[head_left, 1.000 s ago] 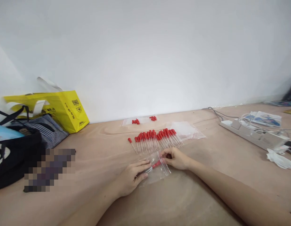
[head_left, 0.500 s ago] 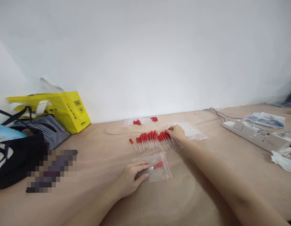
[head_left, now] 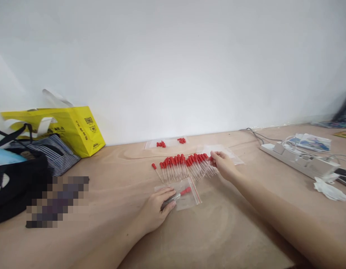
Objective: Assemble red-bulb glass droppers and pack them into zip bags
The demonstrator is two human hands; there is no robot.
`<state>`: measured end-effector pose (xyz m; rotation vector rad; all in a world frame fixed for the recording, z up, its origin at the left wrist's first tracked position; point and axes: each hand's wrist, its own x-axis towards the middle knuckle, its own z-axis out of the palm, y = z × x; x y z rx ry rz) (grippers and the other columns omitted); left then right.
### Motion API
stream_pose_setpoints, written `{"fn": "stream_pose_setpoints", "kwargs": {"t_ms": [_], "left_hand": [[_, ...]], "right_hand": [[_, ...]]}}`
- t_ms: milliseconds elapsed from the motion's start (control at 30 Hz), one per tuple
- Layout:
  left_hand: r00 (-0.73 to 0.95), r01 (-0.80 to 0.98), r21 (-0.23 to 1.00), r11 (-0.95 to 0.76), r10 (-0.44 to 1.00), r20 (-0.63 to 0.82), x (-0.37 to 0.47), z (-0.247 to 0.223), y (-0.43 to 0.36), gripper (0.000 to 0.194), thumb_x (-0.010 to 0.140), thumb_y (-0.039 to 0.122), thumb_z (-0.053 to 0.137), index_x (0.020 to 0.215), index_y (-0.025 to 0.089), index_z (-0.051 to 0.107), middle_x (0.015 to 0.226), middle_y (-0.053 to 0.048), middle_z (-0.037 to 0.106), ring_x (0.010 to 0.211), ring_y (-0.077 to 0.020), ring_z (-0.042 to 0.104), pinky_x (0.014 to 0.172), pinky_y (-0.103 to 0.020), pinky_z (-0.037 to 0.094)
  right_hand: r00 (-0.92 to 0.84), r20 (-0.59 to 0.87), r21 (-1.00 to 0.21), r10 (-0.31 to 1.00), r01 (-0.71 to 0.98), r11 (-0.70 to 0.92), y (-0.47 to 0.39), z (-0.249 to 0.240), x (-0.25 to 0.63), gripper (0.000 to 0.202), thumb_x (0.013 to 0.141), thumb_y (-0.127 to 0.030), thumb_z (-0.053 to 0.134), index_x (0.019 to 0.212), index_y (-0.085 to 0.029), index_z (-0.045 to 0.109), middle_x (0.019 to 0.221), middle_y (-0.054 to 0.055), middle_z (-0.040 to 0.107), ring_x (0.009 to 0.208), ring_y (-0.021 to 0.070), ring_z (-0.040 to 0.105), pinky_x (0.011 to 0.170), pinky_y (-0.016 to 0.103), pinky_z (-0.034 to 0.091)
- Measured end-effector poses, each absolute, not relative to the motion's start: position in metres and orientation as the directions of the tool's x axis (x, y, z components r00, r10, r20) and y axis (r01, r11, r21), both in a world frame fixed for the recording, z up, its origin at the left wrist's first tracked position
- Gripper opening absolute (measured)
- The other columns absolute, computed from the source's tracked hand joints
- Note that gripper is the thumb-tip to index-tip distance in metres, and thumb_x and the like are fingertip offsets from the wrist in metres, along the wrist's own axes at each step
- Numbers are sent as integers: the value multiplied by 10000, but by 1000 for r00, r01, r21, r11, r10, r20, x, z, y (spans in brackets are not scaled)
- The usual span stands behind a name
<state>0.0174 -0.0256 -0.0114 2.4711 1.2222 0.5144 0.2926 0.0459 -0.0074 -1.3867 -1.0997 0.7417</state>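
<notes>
My right hand (head_left: 222,164) pinches one dropper (head_left: 205,170) by its red bulb, with the clear tube slanting down to the left. It is at the right end of a row of droppers (head_left: 175,170) with red rubber bulbs and clear thin tubes, lying side by side on the table. Nearer to me, my left hand (head_left: 158,205) is closed on a clear zip bag (head_left: 191,200), fingers above and thumb below. Inside that bag lie droppers, their red bulbs (head_left: 186,191) pointing toward the red-lined opening; my fingers cover the tubes.
At the wall lies another clear bag (head_left: 150,145) with red bulbs (head_left: 161,144). More clear bags (head_left: 234,156) lie beyond my right hand. A yellow bag (head_left: 86,130), striped pouch (head_left: 61,153) and black bag (head_left: 24,194) stand left. Right are a power strip (head_left: 296,160) and crumpled tissue (head_left: 331,188).
My right hand has drawn back to the right from the row with a dropper between its fingers. My left hand stays on the zip bag. The view has shifted slightly.
</notes>
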Motion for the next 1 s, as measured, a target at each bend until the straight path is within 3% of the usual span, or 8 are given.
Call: {"fn": "stream_pose_setpoints", "kwargs": {"t_ms": [133,300,400,533,633,833,1000], "left_hand": [[562,689,446,-571,810,169,18,-10,-26,348,818,318,446,1130,204,550,1201,-56,541,1141,-217,459,952,-423,377],[569,689,435,-580,804,170,18,-9,-26,358,821,335,446,1144,212,537,1209,-54,535,1144,-217,455,951,-426,378],[578,682,431,-590,797,176,17,-10,-26,386,804,367,475,1146,201,536,1216,-64,527,1141,-230,457,948,-427,382],[583,674,431,-600,790,190,16,-12,-26,382,800,354,483,1146,202,538,1211,-62,532,1136,-233,463,951,-419,382],[595,676,421,-605,785,172,16,-10,-25,383,808,357,472,1153,201,531,1218,-63,525,1143,-230,456,956,-422,375],[596,691,402,-600,788,153,16,-9,-25,412,814,386,461,1170,187,513,1236,-73,508,1157,-229,440,965,-424,363],[607,686,387,-616,778,162,17,-10,-25,420,817,372,456,1178,163,503,1230,-86,511,1153,-221,446,971,-420,357]], "right_hand": [[277,45,-988,960,-133,84,20,-22,275,351,635,-507,596,664,-194,440,592,5,549,467,103,495,470,237,391],[186,-31,-964,982,-267,20,3,-28,259,397,584,-521,640,672,-185,448,651,1,577,523,101,536,534,234,403],[46,3,-984,999,-176,11,-5,-30,255,368,608,-501,636,694,-178,483,634,-8,575,547,104,539,548,232,397],[-138,168,-976,976,119,185,-9,-34,255,282,636,-425,640,724,-168,562,651,-8,575,565,99,498,555,233,383],[-187,202,-937,961,249,246,-5,-36,260,242,661,-395,620,727,-166,584,677,5,588,598,112,501,571,239,388],[-129,198,-954,972,204,221,0,-36,264,257,655,-400,621,707,-155,562,671,6,579,576,100,487,550,227,391],[-300,178,-936,937,243,256,-12,-34,256,215,654,-354,639,722,-153,609,617,1,575,547,98,484,523,215,384]]}}
